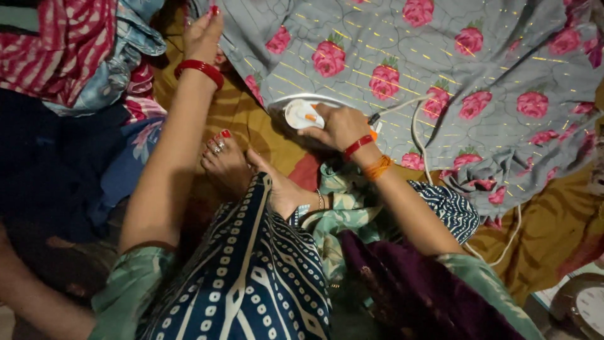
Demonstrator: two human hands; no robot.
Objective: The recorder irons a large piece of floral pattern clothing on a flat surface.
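The right hand (340, 126) grips a white electric iron (302, 114) resting on the grey rose-printed cloth (440, 56) near that cloth's lower left edge; the left hand (202, 34) presses flat, fingers together, on its upper left corner

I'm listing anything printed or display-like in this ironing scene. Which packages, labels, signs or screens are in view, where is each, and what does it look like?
No packages, signs or screens show.
Clock face: bottom right corner, round, white dial in a dark rim, partly cut off.
Dial on the iron: beside the right hand, on the grey rose-print cloth, round, white with an orange mark.
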